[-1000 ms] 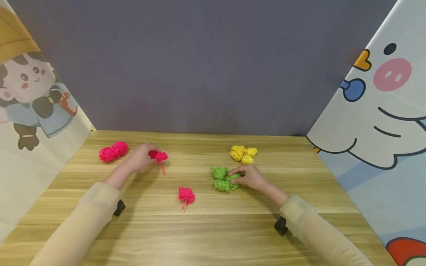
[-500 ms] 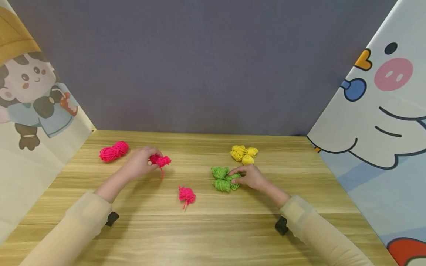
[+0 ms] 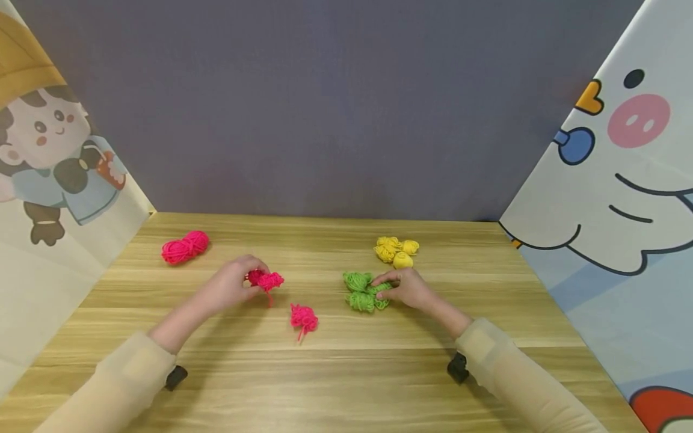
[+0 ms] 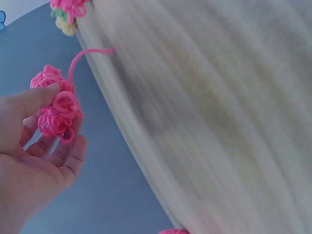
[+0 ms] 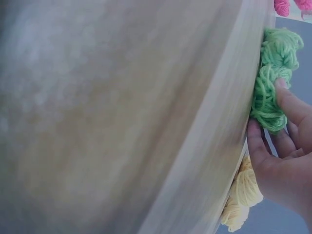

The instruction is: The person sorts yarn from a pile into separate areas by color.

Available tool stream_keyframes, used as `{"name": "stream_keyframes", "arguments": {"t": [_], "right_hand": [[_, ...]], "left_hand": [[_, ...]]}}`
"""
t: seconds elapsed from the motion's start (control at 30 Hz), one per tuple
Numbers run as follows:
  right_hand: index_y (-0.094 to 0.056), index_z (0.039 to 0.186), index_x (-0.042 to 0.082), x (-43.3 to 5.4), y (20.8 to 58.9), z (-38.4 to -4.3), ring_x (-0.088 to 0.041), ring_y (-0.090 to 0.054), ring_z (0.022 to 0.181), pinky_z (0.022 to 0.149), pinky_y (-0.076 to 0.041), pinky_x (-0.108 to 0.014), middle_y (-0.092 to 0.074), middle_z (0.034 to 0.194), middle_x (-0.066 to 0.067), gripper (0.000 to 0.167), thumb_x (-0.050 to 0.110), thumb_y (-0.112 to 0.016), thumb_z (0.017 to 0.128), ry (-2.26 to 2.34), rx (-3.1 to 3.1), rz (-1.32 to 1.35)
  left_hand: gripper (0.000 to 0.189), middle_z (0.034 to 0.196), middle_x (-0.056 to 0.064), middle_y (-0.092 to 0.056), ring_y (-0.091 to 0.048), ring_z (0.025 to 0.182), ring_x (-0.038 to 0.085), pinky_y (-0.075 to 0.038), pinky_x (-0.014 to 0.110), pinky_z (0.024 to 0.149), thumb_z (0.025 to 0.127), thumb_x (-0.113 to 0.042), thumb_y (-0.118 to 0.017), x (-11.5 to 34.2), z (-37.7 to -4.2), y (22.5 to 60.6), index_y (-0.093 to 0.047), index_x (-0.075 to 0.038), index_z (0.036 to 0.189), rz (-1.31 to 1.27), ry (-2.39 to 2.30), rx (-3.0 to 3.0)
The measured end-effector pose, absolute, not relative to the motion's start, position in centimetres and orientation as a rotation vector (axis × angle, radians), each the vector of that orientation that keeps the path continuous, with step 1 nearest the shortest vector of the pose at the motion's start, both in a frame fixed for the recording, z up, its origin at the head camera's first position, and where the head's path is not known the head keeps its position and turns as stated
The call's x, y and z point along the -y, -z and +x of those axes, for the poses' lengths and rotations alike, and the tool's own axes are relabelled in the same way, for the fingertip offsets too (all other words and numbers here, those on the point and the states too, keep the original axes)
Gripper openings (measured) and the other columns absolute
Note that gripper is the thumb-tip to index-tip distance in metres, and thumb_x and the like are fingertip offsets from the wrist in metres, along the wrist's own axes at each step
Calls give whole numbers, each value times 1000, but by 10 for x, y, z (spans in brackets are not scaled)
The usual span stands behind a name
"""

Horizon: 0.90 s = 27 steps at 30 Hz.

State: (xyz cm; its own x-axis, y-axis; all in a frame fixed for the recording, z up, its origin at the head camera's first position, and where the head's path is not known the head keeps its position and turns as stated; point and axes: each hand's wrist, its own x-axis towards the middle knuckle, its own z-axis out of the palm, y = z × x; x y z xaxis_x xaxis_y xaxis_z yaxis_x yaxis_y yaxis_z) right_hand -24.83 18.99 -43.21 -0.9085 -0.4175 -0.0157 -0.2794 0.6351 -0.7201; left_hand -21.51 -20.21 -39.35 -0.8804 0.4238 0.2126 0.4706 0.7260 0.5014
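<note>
My left hand (image 3: 234, 285) pinches a small bundle of pink yarn (image 3: 270, 281) above the table, a loose strand hanging from it. Up close in the left wrist view, the thumb presses the looped pink yarn (image 4: 62, 109) against the fingers. A second pink yarn bundle (image 3: 304, 317) lies on the table to the right and nearer me. My right hand (image 3: 409, 289) grips one bundle in a cluster of small green yarn balls (image 3: 360, 301). In the right wrist view its thumb lies on the green yarn (image 5: 270, 95), with fingers at the near end and behind.
Pink yarn balls (image 3: 185, 247) sit at the table's back left. Several yellow yarn balls (image 3: 402, 260) are grouped just behind the green ones. A grey panel (image 3: 325, 108) closes the back of the wooden table (image 3: 346, 385), with printed panels on both sides.
My left hand has moved towards me and slightly right with the pink yarn bundle, closer to the pink one on the table. My right hand has stayed in place on the green yarn.
</note>
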Motion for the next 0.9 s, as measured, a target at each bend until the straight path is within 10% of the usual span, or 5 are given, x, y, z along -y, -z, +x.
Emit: {"name": "stream_keyframes", "arguments": {"t": [0.9], "right_hand": [[-74, 101, 18, -188, 429, -247, -25, -59, 113, 97, -47, -43, -68, 115, -4, 24, 17, -77, 77, 1160, -2635, -533]], "left_hand": [[23, 89, -9, -60, -52, 79, 5, -49, 23, 68, 75, -9, -79, 190, -201, 413, -65, -16, 92, -1027, 837, 2953]]}}
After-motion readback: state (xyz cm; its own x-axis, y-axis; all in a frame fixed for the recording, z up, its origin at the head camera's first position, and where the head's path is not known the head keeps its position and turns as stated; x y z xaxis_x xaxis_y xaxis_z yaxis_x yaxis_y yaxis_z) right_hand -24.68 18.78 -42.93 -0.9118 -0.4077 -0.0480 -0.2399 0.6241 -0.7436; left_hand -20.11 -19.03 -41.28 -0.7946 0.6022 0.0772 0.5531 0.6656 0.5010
